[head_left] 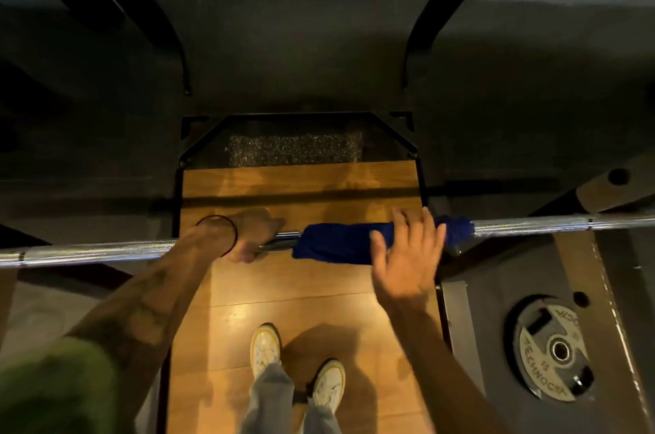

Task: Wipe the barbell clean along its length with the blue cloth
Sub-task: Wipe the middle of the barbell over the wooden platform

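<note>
Knurled steel barbell [531, 225]: left hand [244, 238] curled round it; right hand [407, 256], fingers spread, pressing draped blue cloth [336, 242].

Wooden lifting platform [283, 292] framed in black, dark rubber floor [496, 114] around it; weight plate [553, 350] lying flat at right; dim, warm lighting.

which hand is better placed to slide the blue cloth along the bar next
Right. The right hand lies open on the dark blue cloth draped over the knurled steel barbell. The left hand grips bare bar beside the cloth, steadying it.
</note>
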{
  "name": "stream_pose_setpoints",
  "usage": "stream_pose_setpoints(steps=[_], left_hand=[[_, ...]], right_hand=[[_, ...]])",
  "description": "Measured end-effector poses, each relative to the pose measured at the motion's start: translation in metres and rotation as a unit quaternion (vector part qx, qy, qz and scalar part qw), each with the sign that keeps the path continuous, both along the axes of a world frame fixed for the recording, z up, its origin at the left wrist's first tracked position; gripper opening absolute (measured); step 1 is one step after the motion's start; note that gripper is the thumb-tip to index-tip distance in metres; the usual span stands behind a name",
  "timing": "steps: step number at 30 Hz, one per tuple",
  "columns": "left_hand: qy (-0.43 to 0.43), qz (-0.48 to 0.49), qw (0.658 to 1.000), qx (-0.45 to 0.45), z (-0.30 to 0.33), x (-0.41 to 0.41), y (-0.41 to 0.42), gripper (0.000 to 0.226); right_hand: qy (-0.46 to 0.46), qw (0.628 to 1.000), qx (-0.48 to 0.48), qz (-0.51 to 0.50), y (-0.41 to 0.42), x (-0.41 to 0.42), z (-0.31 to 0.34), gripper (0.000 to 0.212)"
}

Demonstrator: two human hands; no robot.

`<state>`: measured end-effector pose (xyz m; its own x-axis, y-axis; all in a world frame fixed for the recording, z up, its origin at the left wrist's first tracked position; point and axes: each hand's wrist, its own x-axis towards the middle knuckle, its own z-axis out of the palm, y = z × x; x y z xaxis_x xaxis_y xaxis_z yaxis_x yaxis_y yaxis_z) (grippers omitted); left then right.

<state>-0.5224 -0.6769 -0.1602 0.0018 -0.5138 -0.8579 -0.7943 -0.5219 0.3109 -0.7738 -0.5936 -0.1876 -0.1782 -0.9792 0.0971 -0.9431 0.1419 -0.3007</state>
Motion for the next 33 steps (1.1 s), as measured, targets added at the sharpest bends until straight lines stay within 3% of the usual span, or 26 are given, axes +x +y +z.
stream_pose_setpoints(steps=[1, 3, 4, 6, 7, 9, 12, 13, 14, 16, 18, 19, 20, 22, 24, 26, 29, 30, 31, 33], left_hand=[[-0.017, -0.016, 0.999, -0.022, 0.005, -0.004, -0.001, 0.038], [-0.075, -0.086, 0.985, -0.126, 0.003, -0.002, 0.009, 0.039], [-0.089, -0.114, 0.969, -0.2, 0.011, -0.002, 0.014, 0.027], [-0.127, -0.189, 0.907, -0.355, 0.02, 0.0, 0.022, 0.046], [-0.133, -0.192, 0.893, -0.385, 0.016, 0.0, 0.026, 0.051], [-0.127, -0.194, 0.858, -0.458, 0.009, 0.002, 0.028, 0.05], [-0.126, -0.154, 0.877, -0.438, 0.002, 0.0, 0.033, 0.049], [-0.14, -0.13, 0.883, -0.429, 0.001, -0.001, 0.035, 0.05], [-0.155, -0.113, 0.888, -0.417, -0.001, -0.003, 0.037, 0.051], [-0.165, -0.099, 0.894, -0.405, -0.004, -0.003, 0.039, 0.057], [-0.148, -0.121, 0.879, -0.437, -0.005, 0.001, 0.037, 0.063], [-0.143, -0.134, 0.869, -0.454, -0.007, 0.003, 0.036, 0.065], [-0.136, -0.147, 0.864, -0.461, -0.007, 0.003, 0.036, 0.067], [-0.13, -0.165, 0.858, -0.468, -0.007, 0.003, 0.038, 0.071], [-0.136, -0.173, 0.855, -0.469, -0.007, 0.001, 0.038, 0.071], [-0.154, -0.169, 0.852, -0.47, -0.005, 0.0, 0.039, 0.066], [-0.168, -0.155, 0.848, -0.478, -0.005, -0.001, 0.039, 0.063], [-0.17, -0.151, 0.846, -0.481, -0.004, -0.001, 0.04, 0.063], [-0.174, -0.149, 0.845, -0.484, -0.004, -0.001, 0.04, 0.063], [-0.179, -0.148, 0.842, -0.487, -0.005, -0.003, 0.039, 0.064]], right_hand=[[-0.032, 0.999, 0.009, 0.008, 0.003, 0.024, 0.003, 0.071], [-0.046, 0.991, 0.034, 0.118, 0.019, 0.067, 0.005, 0.073], [-0.018, 0.981, 0.039, 0.189, 0.026, 0.075, 0.003, 0.072], [0.015, 0.958, 0.004, 0.287, 0.02, 0.055, -0.002, 0.066], [0.016, 0.956, -0.018, 0.292, 0.015, 0.037, -0.007, 0.064], [0.007, 0.978, -0.033, 0.208, 0.009, -0.001, -0.01, 0.062], [-0.038, 0.999, -0.013, -0.003, 0.013, 0.011, -0.006, 0.07], [-0.073, 0.997, 0.002, -0.025, 0.016, 0.035, -0.004, 0.074], [-0.09, 0.996, 0.019, 0.005, 0.021, 0.057, -0.001, 0.077], [-0.044, 0.986, 0.026, 0.16, 0.033, 0.073, -0.001, 0.076], [0.009, 0.958, -0.007, 0.285, 0.024, 0.041, -0.006, 0.07], [0.021, 0.954, -0.015, 0.299, 0.018, 0.02, -0.009, 0.066], [0.03, 0.961, -0.016, 0.274, 0.014, 0.001, -0.011, 0.064], [0.013, 0.991, -0.027, 0.128, 0.012, -0.011, -0.011, 0.061], [-0.067, 0.997, -0.025, -0.01, 0.013, 0.022, -0.009, 0.063], [-0.094, 0.995, -0.001, 0.016, 0.016, 0.061, -0.004, 0.068], [0.017, 0.972, 0.0, 0.232, 0.019, 0.037, -0.01, 0.064], [0.035, 0.964, -0.01, 0.262, 0.016, 0.015, -0.012, 0.062], [0.031, 0.968, -0.012, 0.25, 0.012, -0.005, -0.014, 0.061], [-0.021, 0.992, -0.005, 0.123, 0.011, -0.028, -0.013, 0.062]])
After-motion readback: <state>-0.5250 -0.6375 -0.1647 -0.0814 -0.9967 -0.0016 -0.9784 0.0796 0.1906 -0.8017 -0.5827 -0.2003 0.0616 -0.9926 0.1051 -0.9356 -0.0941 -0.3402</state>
